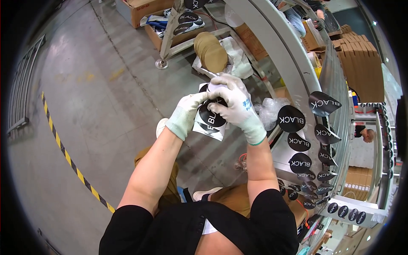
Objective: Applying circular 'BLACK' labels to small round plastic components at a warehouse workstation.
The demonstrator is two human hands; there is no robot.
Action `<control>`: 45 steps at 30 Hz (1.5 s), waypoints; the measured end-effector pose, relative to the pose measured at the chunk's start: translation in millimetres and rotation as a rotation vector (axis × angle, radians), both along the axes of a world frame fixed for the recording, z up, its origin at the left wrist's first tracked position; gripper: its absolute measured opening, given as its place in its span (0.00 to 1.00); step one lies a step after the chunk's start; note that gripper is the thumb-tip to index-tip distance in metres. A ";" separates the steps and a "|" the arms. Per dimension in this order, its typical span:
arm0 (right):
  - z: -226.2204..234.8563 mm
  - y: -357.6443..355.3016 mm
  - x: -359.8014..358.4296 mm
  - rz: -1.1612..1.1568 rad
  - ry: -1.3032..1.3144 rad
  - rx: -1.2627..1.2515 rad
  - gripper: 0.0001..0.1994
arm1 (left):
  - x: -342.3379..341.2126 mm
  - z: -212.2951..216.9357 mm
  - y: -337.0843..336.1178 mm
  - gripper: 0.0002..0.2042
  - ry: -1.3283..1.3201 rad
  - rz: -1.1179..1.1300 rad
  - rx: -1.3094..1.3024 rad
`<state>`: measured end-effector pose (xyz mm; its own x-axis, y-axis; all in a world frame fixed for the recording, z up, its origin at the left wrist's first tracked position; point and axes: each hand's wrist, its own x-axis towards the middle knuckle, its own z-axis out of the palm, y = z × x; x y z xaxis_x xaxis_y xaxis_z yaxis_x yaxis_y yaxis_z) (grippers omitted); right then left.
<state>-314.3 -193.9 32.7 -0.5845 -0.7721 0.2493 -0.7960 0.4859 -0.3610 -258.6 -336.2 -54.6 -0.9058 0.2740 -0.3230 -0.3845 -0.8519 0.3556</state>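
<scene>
In front of my body, both hands wear white knit gloves and meet at a small stack of white backing sheets with round black stickers. My left hand grips the stack's left edge, its fingertips close to those of the other hand. Over the top and right side curls my right hand, thumb and fingers bent onto the sheets. White lettering shows on the stickers, partly covered by the fingers. Whether a sticker is being lifted from its backing I cannot tell.
To my right curves a grey machine rail, with loose black round stickers stuck along it. Ahead lie brown cardboard discs beside a metal frame leg. Striped tape marks the floor at left. Another person is at upper right.
</scene>
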 end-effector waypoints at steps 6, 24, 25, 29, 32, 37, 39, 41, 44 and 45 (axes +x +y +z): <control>-2.2 1.5 -4.5 0.007 0.012 -0.011 0.12 | -2.4 7.2 2.8 0.09 -0.111 -0.030 0.019; -6.4 4.1 -9.5 0.100 -0.063 -0.055 0.12 | -2.4 -1.2 9.6 0.09 -0.074 -0.011 -0.202; -5.8 3.8 -8.2 0.101 -0.049 -0.066 0.12 | -2.4 -1.9 10.8 0.09 -0.077 0.003 -0.204; -9.4 10.0 -7.0 0.074 -0.081 -0.184 0.10 | -3.9 -5.2 8.1 0.10 -0.132 -0.002 -0.197; -14.5 21.0 -14.0 0.019 -0.432 -0.433 0.09 | -2.9 -1.1 6.8 0.11 -0.262 0.118 -0.158; -7.6 25.6 -30.8 -0.257 -0.646 -0.823 0.07 | -11.6 -10.8 3.8 0.12 -0.400 0.170 -0.275; -14.8 34.5 -43.4 -0.339 -0.669 -0.937 0.08 | -12.1 -19.2 3.5 0.14 -0.411 0.225 -0.262; -24.7 47.9 -61.1 -0.453 -0.764 -1.113 0.07 | -12.0 -16.0 3.4 0.15 -0.422 0.211 -0.283; -37.1 56.6 -76.7 -0.390 -1.141 -1.330 0.09 | -10.7 -17.1 4.3 0.15 -0.438 0.209 -0.285; -46.1 58.4 -84.6 -0.373 -1.302 -1.442 0.13 | -11.4 -22.9 4.5 0.15 -0.417 0.206 -0.275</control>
